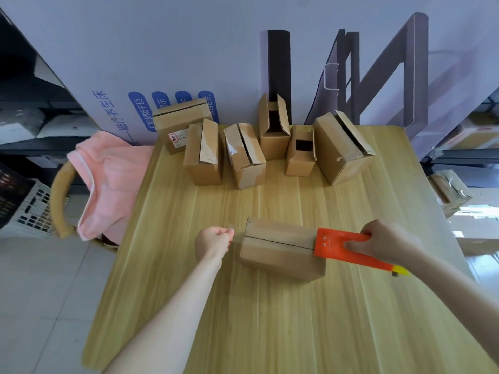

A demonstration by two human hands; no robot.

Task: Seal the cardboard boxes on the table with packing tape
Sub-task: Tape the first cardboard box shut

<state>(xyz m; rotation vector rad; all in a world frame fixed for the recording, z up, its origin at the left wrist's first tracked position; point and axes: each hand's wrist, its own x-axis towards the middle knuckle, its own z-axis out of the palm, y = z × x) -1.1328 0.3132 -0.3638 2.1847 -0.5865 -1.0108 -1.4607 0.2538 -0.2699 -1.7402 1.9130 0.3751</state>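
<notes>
A small cardboard box (278, 248) lies in the middle of the wooden table (270, 319), its top flaps closed along a lengthwise seam. My right hand (388, 242) grips an orange tape dispenser (340, 245) whose front end rests on the box's right end. My left hand (214, 240) is just left of the box, fingers pinched together on a strip of clear tape stretched over the box top. Several more cardboard boxes (244, 155) stand in a row at the table's far edge, some with open flaps.
A large white printed carton (189, 63) stands behind the table. A chair with a pink cloth (108, 182) sits at the table's left side, a white crate (32, 209) beyond it. Shelves with boxes (448, 190) line the right.
</notes>
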